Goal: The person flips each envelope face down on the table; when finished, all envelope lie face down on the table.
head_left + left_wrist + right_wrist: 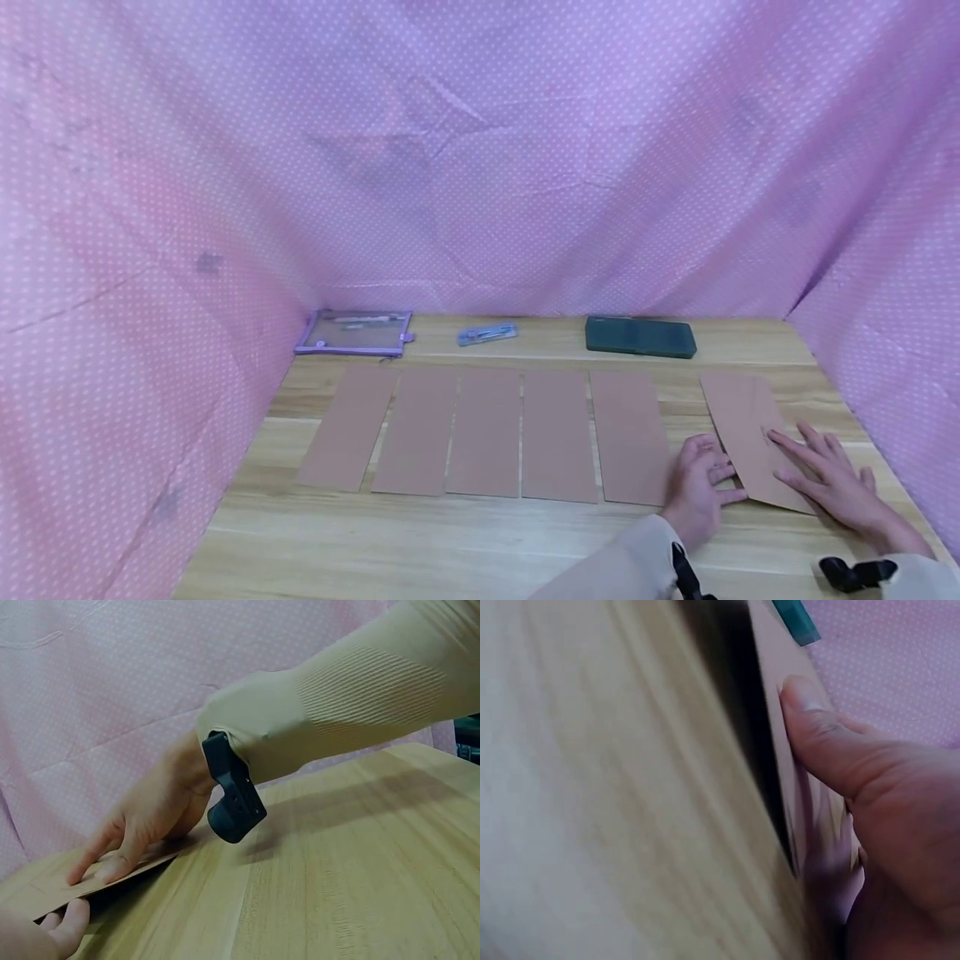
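Observation:
At the right of the table lies a brown rectangular card, slightly askew, its near edge raised off the wood. My right hand rests on it with spread fingers; in the right wrist view the thumb lies along its face. At the card's left edge is my left hand, its fingertips touching the edge. The left wrist view shows the left thumb just under the raised edge, while the other left fingers are mostly hidden. Left of the hands, several matching brown cards lie in a row.
Along the back of the wooden table are a purple-edged zip pouch with pens inside, a small light-blue item and a dark green case. Pink dotted cloth hangs behind and at both sides.

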Demonstrator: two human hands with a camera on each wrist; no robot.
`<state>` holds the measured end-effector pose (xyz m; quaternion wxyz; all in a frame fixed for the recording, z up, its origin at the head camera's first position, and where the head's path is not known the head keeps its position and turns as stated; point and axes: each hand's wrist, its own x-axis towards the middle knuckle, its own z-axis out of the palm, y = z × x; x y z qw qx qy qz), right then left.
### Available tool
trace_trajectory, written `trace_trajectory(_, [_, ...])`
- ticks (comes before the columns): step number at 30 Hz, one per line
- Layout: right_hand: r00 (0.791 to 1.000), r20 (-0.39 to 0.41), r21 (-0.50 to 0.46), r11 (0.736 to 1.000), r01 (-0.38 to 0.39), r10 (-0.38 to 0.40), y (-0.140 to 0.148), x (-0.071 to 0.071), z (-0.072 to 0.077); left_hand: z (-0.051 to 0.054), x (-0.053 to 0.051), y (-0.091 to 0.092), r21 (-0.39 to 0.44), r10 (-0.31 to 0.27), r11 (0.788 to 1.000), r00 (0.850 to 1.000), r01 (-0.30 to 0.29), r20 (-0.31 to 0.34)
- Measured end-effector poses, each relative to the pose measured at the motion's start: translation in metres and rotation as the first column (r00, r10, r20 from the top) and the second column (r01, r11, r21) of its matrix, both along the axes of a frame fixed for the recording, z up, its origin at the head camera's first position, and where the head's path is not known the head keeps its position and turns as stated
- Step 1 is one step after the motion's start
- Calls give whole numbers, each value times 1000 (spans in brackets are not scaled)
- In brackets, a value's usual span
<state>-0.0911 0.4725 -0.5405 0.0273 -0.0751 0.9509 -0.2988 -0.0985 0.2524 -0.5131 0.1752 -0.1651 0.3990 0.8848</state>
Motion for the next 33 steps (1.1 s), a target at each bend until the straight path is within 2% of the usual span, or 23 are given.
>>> trace_trajectory(4, [1000, -16, -16, 1000, -4, 4, -2, -1, 2, 1, -3, -1, 28, -50, 998, 999, 50, -2])
trace_trajectory(9, [983, -170, -42, 996, -74, 66, -9, -2, -1, 2, -5, -2, 47, -72, 996, 997, 72, 4])
trace_trajectory(11, [977, -198, -49, 995, -92, 80, -15, -2, 1, 2, -6, -3, 51, -79, 996, 997, 79, 2])
trace_trajectory(14, [992, -115, -73, 995, -64, 56, -22, -3, 11, 3, -7, -6, 53, -94, 994, 995, 95, -16])
trace_trajectory(16, [1000, -11, -71, 997, -14, 14, -28, -3, 19, 5, -8, -8, 64, -110, 992, 993, 112, -32])
trace_trajectory(18, [996, 85, -61, 998, 34, -28, -31, -4, 27, 7, -9, -9, 69, -117, 990, 992, 120, -45])
trace_trajectory(20, [989, 138, -57, 996, 62, -54, -34, -5, 32, 9, -10, -11, 78, -122, 989, 991, 126, -55])
trace_trajectory(22, [987, 152, -71, 995, 72, -61, -36, -5, 34, 10, -10, -12, 74, -124, 989, 990, 128, -66])
trace_trajectory(26, [990, 138, -196, 979, 56, -29, -41, -6, 35, 13, -11, -15, 66, -134, 988, 987, 141, -89])
trace_trajectory(31, [993, 119, -304, 952, 12, 25, -46, -11, 35, 18, -12, -18, 77, -132, 987, 984, 142, -118])
trace_trajectory(32, [990, 141, -347, 937, 33, 17, -48, -14, 35, 19, -12, -19, 82, -126, 987, 984, 137, -123])
trace_trajectory(33, [984, 180, -410, 910, 64, 12, -49, -17, 34, 21, -11, -19, 86, -119, 988, 985, 130, -129])
